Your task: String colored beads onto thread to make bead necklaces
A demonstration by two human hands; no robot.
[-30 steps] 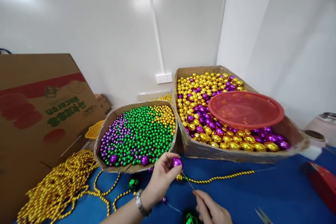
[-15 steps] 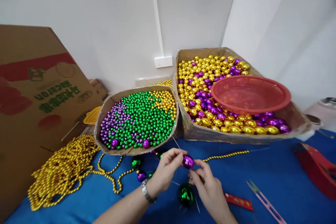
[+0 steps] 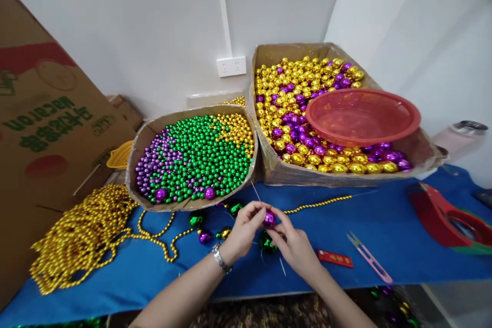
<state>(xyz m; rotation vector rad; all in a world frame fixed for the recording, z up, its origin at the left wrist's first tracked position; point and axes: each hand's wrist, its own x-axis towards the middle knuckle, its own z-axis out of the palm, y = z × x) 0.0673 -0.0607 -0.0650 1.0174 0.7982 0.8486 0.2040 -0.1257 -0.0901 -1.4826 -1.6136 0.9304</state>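
My left hand (image 3: 244,229) and my right hand (image 3: 293,246) meet over the blue table (image 3: 384,246), fingers pinched together around a shiny purple bead (image 3: 269,218). A thin wire (image 3: 255,192) sticks up from the bead toward the boxes. A large green bead (image 3: 265,242) lies just under my hands. A strand of small gold beads (image 3: 319,205) trails off to the right. Loose green, purple and gold beads (image 3: 203,236) lie left of my left hand.
A cardboard box of small green, purple and gold beads (image 3: 192,156) sits behind my hands. A bigger box of gold and purple beads (image 3: 292,107) holds a red bowl (image 3: 361,115). Gold strands (image 3: 82,238) pile left. Pink snips (image 3: 369,258), a red strip (image 3: 335,259) and a red tape dispenser (image 3: 448,215) lie right.
The view tilted down and back. My right hand rose to join the left on the purple bead, and both hands now sit closer together over the green bead.
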